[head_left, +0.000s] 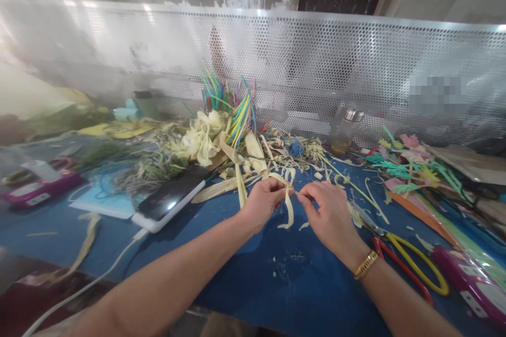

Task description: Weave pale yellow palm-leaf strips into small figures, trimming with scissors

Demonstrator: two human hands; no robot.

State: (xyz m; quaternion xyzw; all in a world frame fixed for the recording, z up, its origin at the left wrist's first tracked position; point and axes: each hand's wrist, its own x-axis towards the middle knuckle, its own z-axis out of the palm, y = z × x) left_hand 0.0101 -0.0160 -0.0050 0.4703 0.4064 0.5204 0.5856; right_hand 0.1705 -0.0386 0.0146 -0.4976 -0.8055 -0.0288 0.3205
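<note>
Between my two hands is a pale yellow strip of dried husk (290,211), with one end hanging down in a curl and a loop standing up. My left hand (264,201) pinches the strip between thumb and forefinger. Close beside it, my right hand (326,210) pinches a thin end of the same piece; a gold bracelet (366,265) circles that wrist. Just beyond the hands lie husk pieces (255,151) and a pile of pale husk leaves (205,134). Scissors (411,260) with red and yellow handles rest right of my right forearm.
A phone (169,195) on a white power bank, with a cable (87,289), lies left. Purple power strips (43,188) sit at both sides. A glass bottle (347,129), coloured pipe cleaners (241,116) and paper flowers (413,160) stand before a perforated metal screen (387,63).
</note>
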